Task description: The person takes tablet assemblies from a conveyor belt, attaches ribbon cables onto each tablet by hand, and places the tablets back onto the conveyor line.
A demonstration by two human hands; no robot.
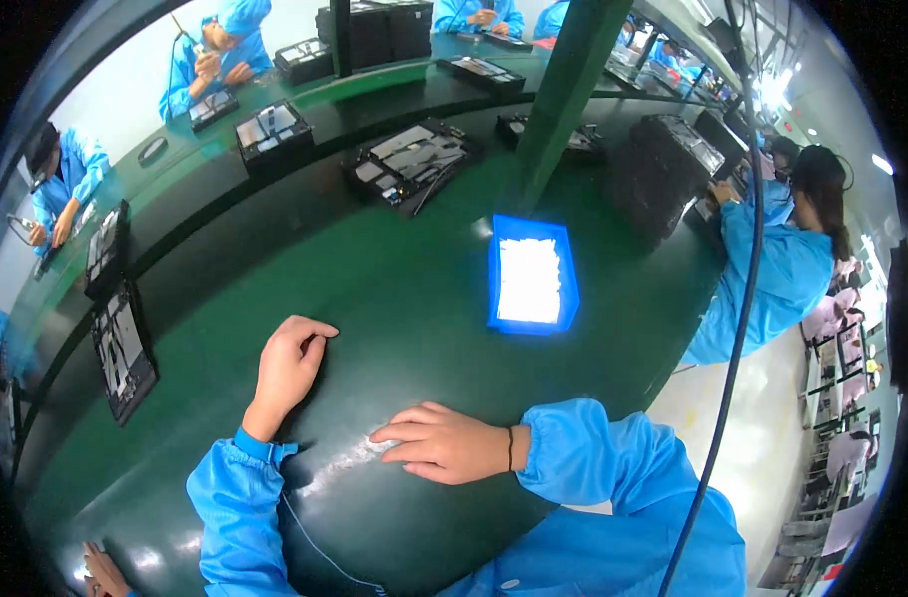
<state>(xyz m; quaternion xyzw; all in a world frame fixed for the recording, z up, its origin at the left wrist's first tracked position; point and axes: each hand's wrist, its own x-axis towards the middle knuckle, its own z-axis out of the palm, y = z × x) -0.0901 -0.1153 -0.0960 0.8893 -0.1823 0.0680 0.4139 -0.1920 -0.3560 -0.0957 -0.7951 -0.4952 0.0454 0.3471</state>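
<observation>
Left hand point(289, 366): fingers point(318, 327) loosely bent, directed to the far right; the palm side is hidden, so whether they close fully cannot be told. No object is visible in them. Right hand point(448, 446): fingers extended, slightly parted, directed left, palm down over the dark green bench point(394, 308); nothing visible is held.

The left wrist carries a blue wrist strap point(258, 445) with a thin pale cord point(315, 543) trailing nearward; the right wrist carries a thin dark band point(511, 450).

The blue open plastic bin point(571, 291) stands on the bench, far and to the right of both hands, apart from each. Its long axis runs near to far. Its white contents point(530, 281) are overexposed; their kind cannot be determined.

Farther out, an opened black rectangular device point(124, 353) lies at the left, its long axis near to far, and an opened black device with grey internal parts point(412, 164) lies beyond the hands. At the far right, a co-worker in a blue coat point(772, 259) sits beside the bench.
</observation>
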